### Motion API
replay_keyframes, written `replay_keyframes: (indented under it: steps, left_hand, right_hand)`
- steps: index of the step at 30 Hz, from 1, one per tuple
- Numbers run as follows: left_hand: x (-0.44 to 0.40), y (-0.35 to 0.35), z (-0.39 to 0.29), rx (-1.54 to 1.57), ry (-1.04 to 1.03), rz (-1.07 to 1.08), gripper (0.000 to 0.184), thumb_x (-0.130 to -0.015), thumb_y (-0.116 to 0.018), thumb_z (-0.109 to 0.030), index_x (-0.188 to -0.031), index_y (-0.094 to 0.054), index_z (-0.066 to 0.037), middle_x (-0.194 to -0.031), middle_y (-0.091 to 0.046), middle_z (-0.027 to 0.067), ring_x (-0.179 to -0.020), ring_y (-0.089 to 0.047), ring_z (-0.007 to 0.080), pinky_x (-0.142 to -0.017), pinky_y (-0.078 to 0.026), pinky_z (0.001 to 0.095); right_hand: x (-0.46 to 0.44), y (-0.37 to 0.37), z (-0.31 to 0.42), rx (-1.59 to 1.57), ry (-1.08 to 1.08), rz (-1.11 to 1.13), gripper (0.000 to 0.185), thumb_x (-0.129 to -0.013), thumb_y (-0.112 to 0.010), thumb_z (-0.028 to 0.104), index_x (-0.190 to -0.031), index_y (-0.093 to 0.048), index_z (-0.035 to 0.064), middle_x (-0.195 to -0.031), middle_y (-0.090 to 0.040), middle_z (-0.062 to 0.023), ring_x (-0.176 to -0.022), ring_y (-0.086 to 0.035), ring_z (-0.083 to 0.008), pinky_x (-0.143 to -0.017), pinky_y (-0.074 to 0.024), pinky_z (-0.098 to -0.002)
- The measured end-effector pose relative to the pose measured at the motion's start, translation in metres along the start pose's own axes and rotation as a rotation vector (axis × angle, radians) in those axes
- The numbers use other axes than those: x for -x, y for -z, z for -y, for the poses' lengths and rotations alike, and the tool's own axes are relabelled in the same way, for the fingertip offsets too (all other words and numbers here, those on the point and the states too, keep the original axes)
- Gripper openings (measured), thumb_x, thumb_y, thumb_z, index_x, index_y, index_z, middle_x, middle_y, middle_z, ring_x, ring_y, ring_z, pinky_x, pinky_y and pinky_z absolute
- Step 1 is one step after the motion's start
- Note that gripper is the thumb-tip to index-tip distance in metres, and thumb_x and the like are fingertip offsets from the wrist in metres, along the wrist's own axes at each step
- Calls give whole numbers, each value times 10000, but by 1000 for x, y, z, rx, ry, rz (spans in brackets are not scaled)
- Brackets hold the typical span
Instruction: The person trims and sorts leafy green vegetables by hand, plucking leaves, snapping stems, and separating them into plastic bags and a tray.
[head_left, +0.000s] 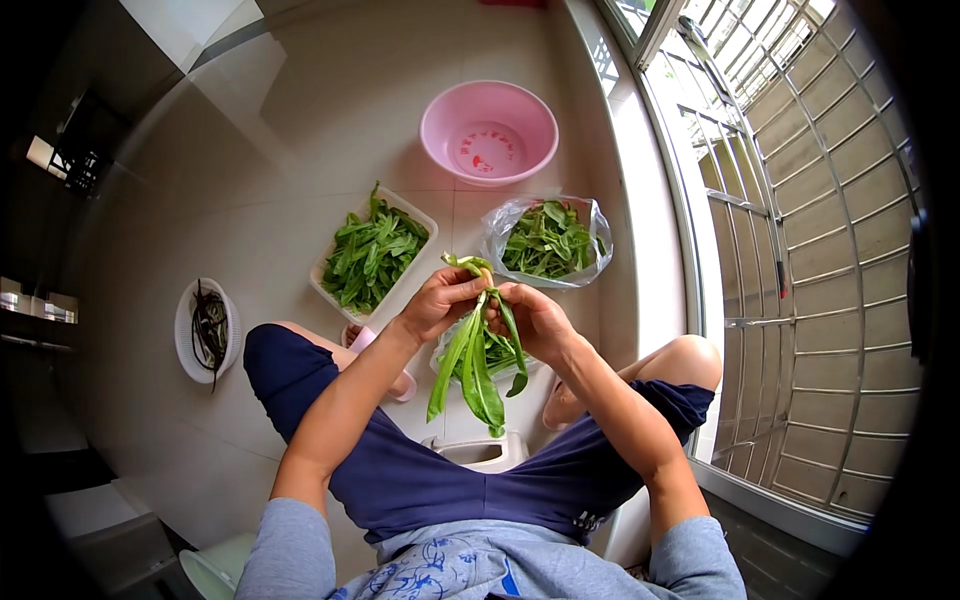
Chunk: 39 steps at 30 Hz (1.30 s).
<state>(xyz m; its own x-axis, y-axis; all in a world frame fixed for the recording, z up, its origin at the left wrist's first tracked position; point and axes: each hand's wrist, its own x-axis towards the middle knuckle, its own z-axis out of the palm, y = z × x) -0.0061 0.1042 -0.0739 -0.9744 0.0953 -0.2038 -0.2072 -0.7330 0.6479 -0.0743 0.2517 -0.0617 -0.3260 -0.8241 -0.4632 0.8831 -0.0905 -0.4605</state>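
Between my two hands hangs a bunch of leafy greens (478, 385), its long leaves drooping downward and its base end up at my fingers. My left hand (442, 303) is closed on the stem end from the left. Pinched at the same bunch from the right is my right hand (532, 318), its fingertips partly hidden behind the stems. Below the bunch, more loose greens (500, 352) lie in a container or bag that my hands and the leaves partly cover. Beyond my left hand, a pale rectangular basket (428, 222) holds a heap of leaves.
A clear plastic bag (600, 262) of greens lies beyond my right hand. Farther off stands a pink basin (440, 150). A white oval basket (184, 345) with dark long beans or pods sits at left. A windowed wall with metal bars (775, 250) borders the right.
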Motion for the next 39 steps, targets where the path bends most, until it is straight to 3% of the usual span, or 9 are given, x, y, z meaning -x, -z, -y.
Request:
replay_keyframes:
  steps: [8, 10, 12, 17, 20, 24, 27, 39]
  left_hand:
    - [3, -2, -2, 9, -2, 8, 137, -811, -451, -108, -873, -515, -4, -760, -544, 65, -694, -533, 148, -665, -427, 269]
    - [1, 6, -4, 46, -92, 4, 133, -808, -458, -112, -865, -521, -9, -761, -537, 58, -697, -519, 143, -672, -419, 272]
    - [2, 7, -5, 59, -84, 4, 127, -803, -469, -111, -862, -528, -16, -763, -532, 51, -701, -507, 136, -676, -413, 272]
    - [3, 4, -5, 52, -91, -121, 131, -797, -485, -112, -880, -531, -21, -768, -542, 55, -704, -519, 136, -671, -420, 263]
    - [4, 2, -4, 11, -74, -159, 134, -794, -493, -117, -881, -534, -23, -769, -550, 53, -722, -526, 129, -678, -422, 251]
    - [5, 0, -2, -39, -72, -242, 123, -786, -507, -110, -874, -544, -32, -767, -560, 48, -741, -531, 123, -693, -420, 240]
    - [6, 1, -3, -63, -49, -206, 126, -793, -496, -118, -870, -546, -31, -766, -564, 48, -738, -530, 125, -698, -417, 246]
    - [6, -1, -7, -17, 4, -86, 154, -815, -457, -142, -882, -515, -16, -755, -560, 57, -717, -536, 131, -676, -422, 242]
  right_hand:
    - [-1, 7, 4, -50, -27, 65, 116, -763, -447, 149, -773, -483, 39, -702, -521, -59, -643, -495, -148, -625, -410, -252]
    - [-4, 15, 12, -156, 118, 97, 113, -760, -451, 155, -760, -474, 44, -704, -516, -60, -633, -491, -147, -606, -414, -250]
    - [-4, 16, 23, -46, 144, -115, 118, -766, -453, 160, -755, -464, 43, -699, -510, -64, -577, -473, -142, -556, -414, -247]
    - [1, 7, 17, 291, 87, -40, 118, -804, -436, 155, -769, -466, 47, -671, -507, -47, -540, -440, -85, -452, -340, -172]
    - [4, -3, 13, 352, 7, -46, 145, -773, -531, 186, -808, -489, 52, -610, -477, 0, -476, -369, -50, -414, -276, -167]
    - [3, -2, 8, 496, -33, 8, 181, -753, -567, 195, -819, -509, 37, -540, -410, 35, -439, -318, -38, -395, -227, -180]
    - [1, -3, 8, 465, -15, -26, 143, -751, -572, 151, -800, -516, 29, -535, -358, 55, -435, -280, -22, -387, -192, -166]
    - [4, -2, 14, 460, -38, 51, 143, -729, -598, 139, -799, -522, 40, -534, -364, 61, -434, -275, -17, -385, -179, -164]
